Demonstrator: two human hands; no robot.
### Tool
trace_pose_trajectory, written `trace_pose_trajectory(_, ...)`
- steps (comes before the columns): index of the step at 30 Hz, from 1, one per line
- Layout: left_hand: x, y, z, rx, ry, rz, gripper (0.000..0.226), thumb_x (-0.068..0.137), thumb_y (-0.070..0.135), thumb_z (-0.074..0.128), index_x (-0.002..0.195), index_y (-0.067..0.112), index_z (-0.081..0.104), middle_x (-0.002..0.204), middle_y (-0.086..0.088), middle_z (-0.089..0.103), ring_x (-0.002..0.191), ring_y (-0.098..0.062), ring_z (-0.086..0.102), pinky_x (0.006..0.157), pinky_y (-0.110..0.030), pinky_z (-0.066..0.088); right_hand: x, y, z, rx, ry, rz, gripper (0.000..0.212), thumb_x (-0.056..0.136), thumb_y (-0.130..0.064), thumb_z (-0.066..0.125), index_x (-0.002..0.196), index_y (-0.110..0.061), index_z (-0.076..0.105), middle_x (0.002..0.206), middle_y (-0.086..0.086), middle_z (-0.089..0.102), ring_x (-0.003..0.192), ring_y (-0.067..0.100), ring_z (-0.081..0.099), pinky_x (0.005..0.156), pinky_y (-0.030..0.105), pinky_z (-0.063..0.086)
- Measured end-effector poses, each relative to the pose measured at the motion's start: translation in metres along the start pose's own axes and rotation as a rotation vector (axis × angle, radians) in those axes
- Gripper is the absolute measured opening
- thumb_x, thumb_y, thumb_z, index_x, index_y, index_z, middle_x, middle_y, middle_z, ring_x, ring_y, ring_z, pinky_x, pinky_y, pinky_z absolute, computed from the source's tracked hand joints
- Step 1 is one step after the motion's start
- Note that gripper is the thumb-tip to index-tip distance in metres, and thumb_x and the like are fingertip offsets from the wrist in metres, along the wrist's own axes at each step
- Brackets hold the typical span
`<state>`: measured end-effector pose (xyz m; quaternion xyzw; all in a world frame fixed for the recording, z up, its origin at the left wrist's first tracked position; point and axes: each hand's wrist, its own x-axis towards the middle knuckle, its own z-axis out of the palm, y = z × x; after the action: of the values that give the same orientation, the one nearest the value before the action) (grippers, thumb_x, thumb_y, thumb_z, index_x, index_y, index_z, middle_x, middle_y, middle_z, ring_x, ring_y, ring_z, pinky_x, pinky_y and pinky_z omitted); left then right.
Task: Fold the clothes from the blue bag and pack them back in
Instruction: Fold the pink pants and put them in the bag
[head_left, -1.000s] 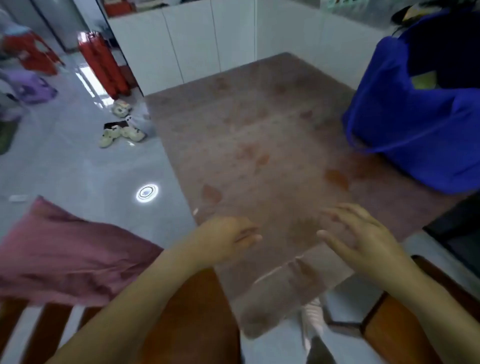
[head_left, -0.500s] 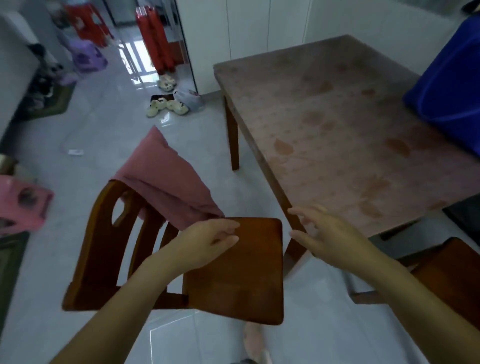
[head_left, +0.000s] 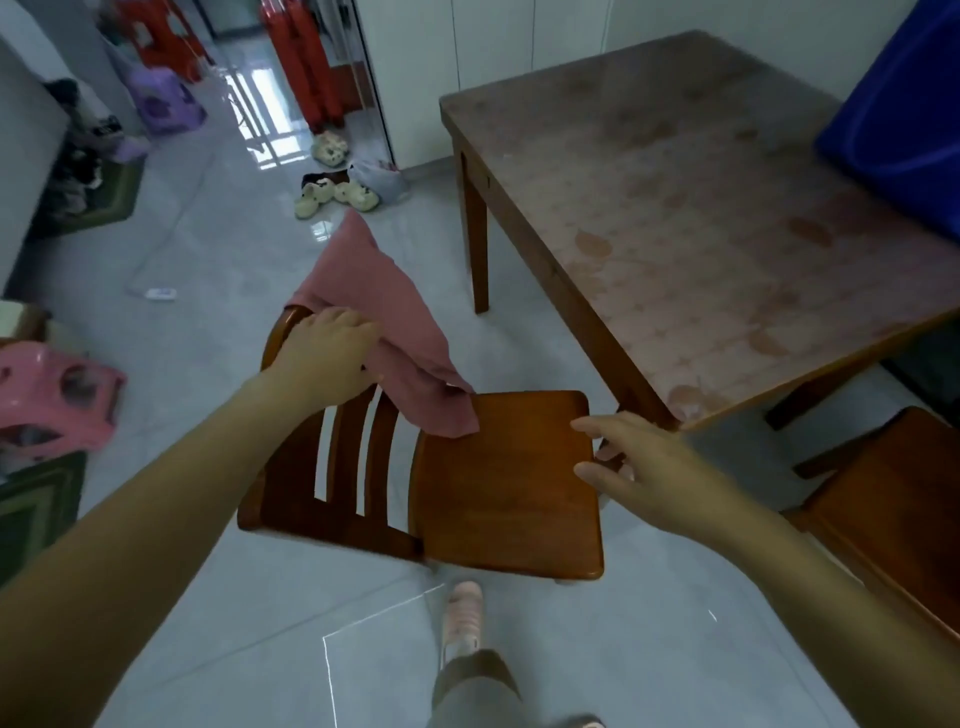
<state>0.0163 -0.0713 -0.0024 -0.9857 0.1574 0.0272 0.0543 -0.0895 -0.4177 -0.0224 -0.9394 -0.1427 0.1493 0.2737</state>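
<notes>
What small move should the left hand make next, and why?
Probably close the left hand on the pink cloth and lift it off the chair. The hand already rests on the cloth draped over the backrest, and the table beside it has free room for folding.

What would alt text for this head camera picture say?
A person's left hand rests on a pink cloth draped over a wooden chair, while the right hand reaches toward the seat edge. A table and blue bag stand to the right.

No text, label or number is legible.
</notes>
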Motion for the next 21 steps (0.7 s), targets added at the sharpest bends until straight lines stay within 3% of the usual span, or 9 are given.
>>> trace_pose_trajectory(4, 0.037, -0.054, 0.008, 0.054, -0.079, -0.050, 0.064, 0.079, 0.044, 0.066, 0.134, 0.016, 0.047, 0.142, -0.010, 0.042, 0.130, -0.034, 0.036, 0.104, -0.051, 0.036, 0.023, -0.009, 0.006, 0.043, 0.029, 0.071, 0.055, 0.089, -0.049, 0.051, 0.140, -0.035, 0.036, 0.133, -0.014, 0.046, 0.100, -0.002, 0.052, 0.078, 0.015, 0.046)
trace_pose_trajectory(9, 0.058, -0.103, 0.021, -0.398, -0.059, -0.260, 0.071, 0.084, 0.044, 0.063, 0.142, 0.015, 0.035, 0.146, -0.016, 0.033, 0.129, -0.036, 0.038, 0.102, -0.048, 0.038, 0.088, -0.051, 0.019, 0.105, 0.030, 0.106, 0.057, 0.090, -0.047, 0.054, 0.141, -0.033, 0.034, 0.131, -0.008, 0.049, 0.102, 0.001, 0.053, 0.082, 0.020, 0.049)
trace_pose_trajectory(12, 0.058, -0.116, 0.038, -0.476, -0.119, -0.191, 0.066, 0.086, 0.029, 0.065, 0.143, 0.017, 0.035, 0.147, -0.014, 0.031, 0.127, -0.031, 0.042, 0.101, -0.039, 0.038, 0.140, -0.091, 0.034, 0.129, 0.015, 0.049, 0.058, 0.090, -0.042, 0.057, 0.142, -0.028, 0.035, 0.134, -0.006, 0.049, 0.111, 0.007, 0.052, 0.089, 0.025, 0.048)
trace_pose_trajectory(16, 0.051, -0.124, 0.065, -0.760, 0.101, -0.219, 0.049, 0.092, 0.033, 0.055, 0.138, 0.020, 0.045, 0.136, -0.004, 0.048, 0.121, -0.020, 0.049, 0.100, -0.038, 0.043, 0.220, -0.133, 0.065, 0.152, 0.022, 0.038, 0.071, 0.087, -0.047, 0.059, 0.147, -0.027, 0.026, 0.145, -0.001, 0.041, 0.126, 0.018, 0.046, 0.100, 0.039, 0.045)
trace_pose_trajectory(19, 0.049, -0.129, 0.067, -1.057, 0.220, -0.507, 0.030, 0.096, 0.031, 0.048, 0.121, 0.018, 0.056, 0.113, 0.000, 0.059, 0.101, -0.020, 0.060, 0.088, -0.038, 0.051, 0.268, -0.159, 0.086, 0.102, 0.083, -0.025, 0.074, 0.088, -0.051, 0.056, 0.148, -0.027, 0.021, 0.151, -0.002, 0.032, 0.133, 0.020, 0.038, 0.103, 0.041, 0.041)
trace_pose_trajectory(21, 0.049, -0.128, 0.064, -1.190, 0.151, -0.708, 0.021, 0.097, 0.029, 0.040, 0.091, 0.020, 0.058, 0.093, -0.006, 0.059, 0.089, -0.028, 0.061, 0.078, -0.041, 0.054, 0.291, -0.175, 0.094, 0.018, 0.125, -0.078, 0.073, 0.087, -0.048, 0.057, 0.147, -0.026, 0.021, 0.149, -0.001, 0.033, 0.131, 0.021, 0.039, 0.098, 0.039, 0.042)
